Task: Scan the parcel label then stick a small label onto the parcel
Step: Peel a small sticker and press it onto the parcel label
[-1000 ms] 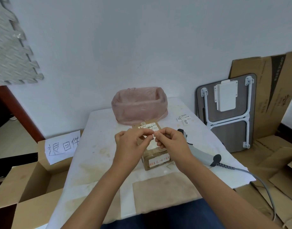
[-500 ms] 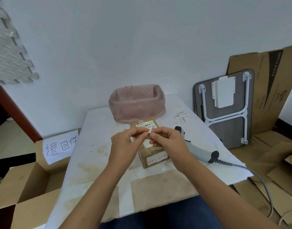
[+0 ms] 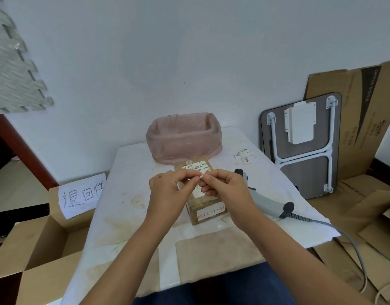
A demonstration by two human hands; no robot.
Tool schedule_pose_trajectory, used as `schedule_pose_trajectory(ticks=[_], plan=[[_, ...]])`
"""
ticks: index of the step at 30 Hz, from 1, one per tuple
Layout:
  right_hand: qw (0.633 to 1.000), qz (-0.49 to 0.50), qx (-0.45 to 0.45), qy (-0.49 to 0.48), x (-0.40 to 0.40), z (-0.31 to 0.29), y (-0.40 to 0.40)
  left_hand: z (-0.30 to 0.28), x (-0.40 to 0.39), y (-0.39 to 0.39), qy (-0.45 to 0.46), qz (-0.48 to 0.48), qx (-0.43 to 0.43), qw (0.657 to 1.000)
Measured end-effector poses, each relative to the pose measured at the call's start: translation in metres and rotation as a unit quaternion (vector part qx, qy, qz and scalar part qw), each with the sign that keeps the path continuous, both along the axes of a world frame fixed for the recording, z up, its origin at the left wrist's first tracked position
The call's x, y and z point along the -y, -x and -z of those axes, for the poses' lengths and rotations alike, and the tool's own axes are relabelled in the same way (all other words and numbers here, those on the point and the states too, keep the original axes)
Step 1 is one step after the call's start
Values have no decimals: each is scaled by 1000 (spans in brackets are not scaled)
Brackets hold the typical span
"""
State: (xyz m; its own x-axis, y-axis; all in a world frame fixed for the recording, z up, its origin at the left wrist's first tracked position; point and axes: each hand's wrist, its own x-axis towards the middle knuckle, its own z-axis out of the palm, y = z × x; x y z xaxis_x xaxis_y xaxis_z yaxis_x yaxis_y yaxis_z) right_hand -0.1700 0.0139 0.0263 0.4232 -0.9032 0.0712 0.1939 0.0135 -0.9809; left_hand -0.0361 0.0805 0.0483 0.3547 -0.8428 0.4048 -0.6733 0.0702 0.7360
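A small brown cardboard parcel (image 3: 206, 206) lies in the middle of the white table (image 3: 132, 190), with a barcode shipping label (image 3: 195, 167) on its top and a white label with red writing on its near side. My left hand (image 3: 168, 191) and my right hand (image 3: 226, 187) meet just above the parcel. Their fingertips pinch a small white label (image 3: 200, 176) between them. Both hands cover the middle of the parcel's top. A grey handheld scanner (image 3: 264, 198) lies on the table to the right of the parcel, untouched.
A bin lined with a pink bag (image 3: 184, 137) stands behind the parcel. Several small labels (image 3: 243, 155) lie at the back right. An open cardboard box (image 3: 33, 245) with a handwritten sign (image 3: 81, 195) sits at the left. A folded table (image 3: 299, 146) and flat cardboard lean at the right.
My hands have stayed together above the parcel, still pinching the small label; the fingers have shifted slightly. The view has tilted a little.
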Motion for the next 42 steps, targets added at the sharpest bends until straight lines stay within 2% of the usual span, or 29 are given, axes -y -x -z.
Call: schedule_pose_trajectory(ticks=[9,15,31,34,38,42], plan=[[1000,3,5,-5,-1,-1,2,-4,-1,5,1,4,21,1000],[1000,0,10,-21,-1,-1,3,-4,-2,7,0,-3,90,996],[1000,5,0,-1,-4,-5,7,-9,-6,13,8,10,87,996],[1000,2,6,5,-5,-7,10,-10,-4,13,-3,18,42,999],[1000,1,2,17,-7,-9,11,-11,-6,16,-26,17,-76,997],[1000,1,2,27,-11,-13,12,-13,-9,18,-37,28,-196,979]])
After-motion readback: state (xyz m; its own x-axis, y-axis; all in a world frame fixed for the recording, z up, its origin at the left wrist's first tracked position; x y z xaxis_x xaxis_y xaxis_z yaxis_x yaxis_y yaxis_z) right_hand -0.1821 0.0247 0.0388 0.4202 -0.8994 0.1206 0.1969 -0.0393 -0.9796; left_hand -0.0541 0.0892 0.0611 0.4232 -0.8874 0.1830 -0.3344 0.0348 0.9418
